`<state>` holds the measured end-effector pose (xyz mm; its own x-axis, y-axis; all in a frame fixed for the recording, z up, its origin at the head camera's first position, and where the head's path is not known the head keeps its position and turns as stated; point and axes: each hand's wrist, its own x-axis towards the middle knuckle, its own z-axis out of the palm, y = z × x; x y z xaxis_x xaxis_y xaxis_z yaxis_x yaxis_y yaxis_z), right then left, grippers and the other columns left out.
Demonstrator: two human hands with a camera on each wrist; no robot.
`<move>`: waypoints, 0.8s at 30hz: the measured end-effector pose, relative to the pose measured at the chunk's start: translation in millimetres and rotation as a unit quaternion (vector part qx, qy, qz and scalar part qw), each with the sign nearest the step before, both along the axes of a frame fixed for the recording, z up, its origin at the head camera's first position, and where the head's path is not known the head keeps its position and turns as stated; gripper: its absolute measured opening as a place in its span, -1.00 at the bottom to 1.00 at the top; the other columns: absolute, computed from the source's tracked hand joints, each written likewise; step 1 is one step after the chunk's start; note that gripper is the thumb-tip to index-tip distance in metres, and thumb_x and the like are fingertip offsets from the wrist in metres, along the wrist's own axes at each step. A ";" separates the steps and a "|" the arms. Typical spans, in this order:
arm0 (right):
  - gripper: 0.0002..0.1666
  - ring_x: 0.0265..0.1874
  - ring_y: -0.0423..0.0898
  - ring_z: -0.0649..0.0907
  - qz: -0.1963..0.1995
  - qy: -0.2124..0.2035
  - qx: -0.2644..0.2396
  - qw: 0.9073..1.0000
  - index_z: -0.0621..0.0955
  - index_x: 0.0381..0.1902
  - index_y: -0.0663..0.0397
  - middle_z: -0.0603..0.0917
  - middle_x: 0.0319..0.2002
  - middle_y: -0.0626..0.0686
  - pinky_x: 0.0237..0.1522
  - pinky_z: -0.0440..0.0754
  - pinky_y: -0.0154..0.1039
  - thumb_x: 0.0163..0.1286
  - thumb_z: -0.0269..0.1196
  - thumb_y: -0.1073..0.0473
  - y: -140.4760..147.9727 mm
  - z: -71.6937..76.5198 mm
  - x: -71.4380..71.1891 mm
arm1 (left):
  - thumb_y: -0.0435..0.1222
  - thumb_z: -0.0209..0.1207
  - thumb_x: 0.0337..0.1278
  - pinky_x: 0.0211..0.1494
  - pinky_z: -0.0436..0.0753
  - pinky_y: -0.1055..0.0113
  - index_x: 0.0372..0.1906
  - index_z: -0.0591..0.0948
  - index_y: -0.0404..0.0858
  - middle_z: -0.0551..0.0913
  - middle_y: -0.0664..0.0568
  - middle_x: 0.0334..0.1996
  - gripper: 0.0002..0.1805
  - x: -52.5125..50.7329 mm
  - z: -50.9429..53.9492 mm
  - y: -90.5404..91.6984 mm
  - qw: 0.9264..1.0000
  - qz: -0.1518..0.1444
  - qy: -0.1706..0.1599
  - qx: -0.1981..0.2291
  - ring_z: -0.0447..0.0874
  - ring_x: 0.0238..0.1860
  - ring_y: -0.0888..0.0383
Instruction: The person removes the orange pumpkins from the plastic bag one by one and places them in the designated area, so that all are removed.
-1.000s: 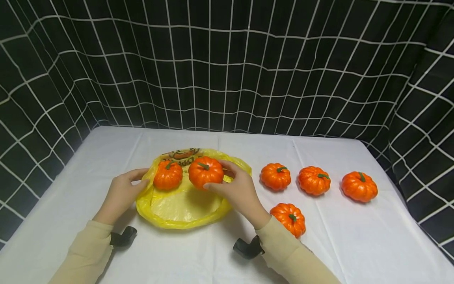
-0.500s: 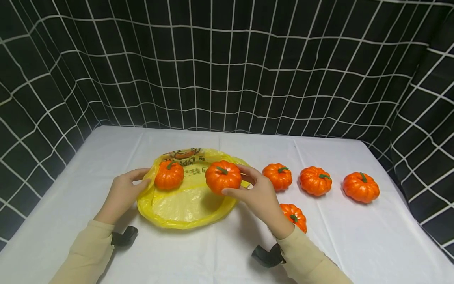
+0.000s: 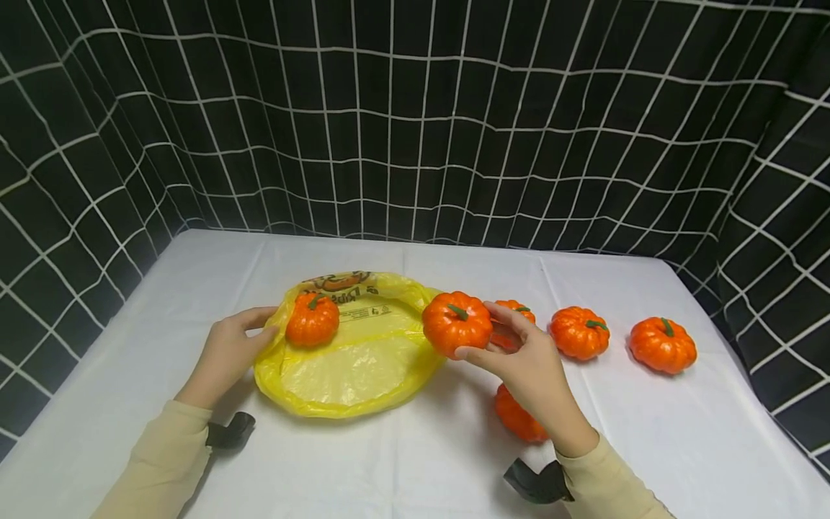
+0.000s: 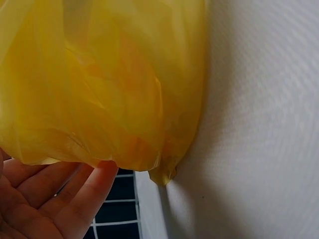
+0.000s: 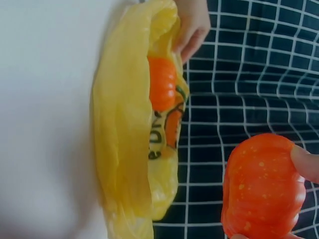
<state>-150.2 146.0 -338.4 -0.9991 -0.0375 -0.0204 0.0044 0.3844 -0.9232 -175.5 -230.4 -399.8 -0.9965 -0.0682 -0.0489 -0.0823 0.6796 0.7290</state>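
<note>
My left hand [image 3: 230, 349] grips the left rim of a yellow plastic bag [image 3: 346, 407], which lies with its mouth wide open; in the left wrist view, fingers [image 4: 82, 199] touch the bag's side. One small orange toy pumpkin [image 3: 313, 321] sits inside at the left. My right hand [image 3: 534, 367] holds another toy pumpkin [image 3: 456, 326] between thumb and fingers, raised over the bag's right edge, stem upward. The right wrist view shows this held pumpkin [image 5: 264, 186] apart from the bag.
Several more toy pumpkins lie on the white-covered table [image 3: 415, 468]: one [image 3: 579, 333] right of my right hand, one [image 3: 662, 346] farther right. Another [image 3: 519, 417] is partly hidden under my right hand, and one [image 3: 515, 308] behind it. Dark grid-patterned cloth [image 3: 415, 130] encloses the table.
My right hand has moved right with the held pumpkin, from above the bag's middle to its right edge. The left hand and the pumpkin in the bag stay in place.
</note>
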 end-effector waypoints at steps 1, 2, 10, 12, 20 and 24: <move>-0.09 0.23 -0.01 0.60 -0.004 0.001 0.009 1.000 0.44 0.37 0.05 0.56 0.27 0.10 0.18 0.63 -0.39 0.06 0.55 0.07 3.4 0.8 1.0 | -0.23 0.09 0.38 0.49 0.28 -0.24 0.35 0.46 -0.32 0.50 -0.31 0.31 -0.49 -0.2 -0.2 0.3 1.000 0.000 0.000 0.000 0.32 0.43 -0.29; -0.09 0.22 0.00 0.60 -0.007 0.002 0.019 1.000 0.44 0.37 0.04 0.56 0.27 0.10 0.16 0.63 -0.43 0.07 0.55 0.05 6.6 1.3 1.9 | -0.23 0.09 0.38 0.49 0.28 -0.24 0.35 0.46 -0.32 0.50 -0.31 0.31 -0.49 -0.3 -0.5 0.4 1.000 0.000 -0.001 0.000 0.31 0.43 -0.29; -0.01 0.34 0.00 0.52 -0.025 -0.003 0.055 0.998 0.38 0.44 0.01 0.53 0.32 0.12 0.08 0.54 -0.62 0.11 0.51 -0.11 29.0 1.8 3.5 | -0.22 0.09 0.38 0.49 0.27 -0.25 0.35 0.47 -0.31 0.51 -0.30 0.30 -0.50 -0.3 -0.9 0.7 1.000 0.000 -0.001 -0.003 0.32 0.43 -0.29; 0.00 0.35 -0.01 0.51 -0.034 -0.007 0.061 0.998 0.36 0.45 0.00 0.52 0.34 0.10 0.22 0.57 -0.45 0.11 0.50 -0.14 34.8 1.9 4.5 | -0.22 0.09 0.38 0.49 0.27 -0.26 0.35 0.47 -0.31 0.52 -0.30 0.30 -0.50 -0.4 -1.2 0.6 1.000 -0.001 -0.001 -0.003 0.31 0.43 -0.29; 0.01 0.30 -0.07 0.54 -0.070 -0.011 0.060 0.996 0.32 0.48 0.04 0.45 0.40 0.10 0.13 0.59 -0.54 0.16 0.47 -0.14 57.4 2.0 10.5 | -0.22 0.09 0.38 0.49 0.27 -0.25 0.35 0.47 -0.30 0.52 -0.30 0.30 -0.50 0.6 -0.6 1.1 1.000 0.003 -0.005 -0.001 0.31 0.44 -0.28; 0.03 0.22 -0.21 0.54 -0.096 -0.022 0.083 0.992 0.30 0.50 -0.04 0.47 0.38 0.10 -0.10 0.49 -0.75 0.16 0.45 -0.20 72.4 -1.3 14.0 | -0.22 0.10 0.38 0.49 0.28 -0.25 0.34 0.48 -0.30 0.53 -0.30 0.29 -0.50 0.1 -1.1 0.7 1.000 0.003 0.000 -0.002 0.32 0.43 -0.28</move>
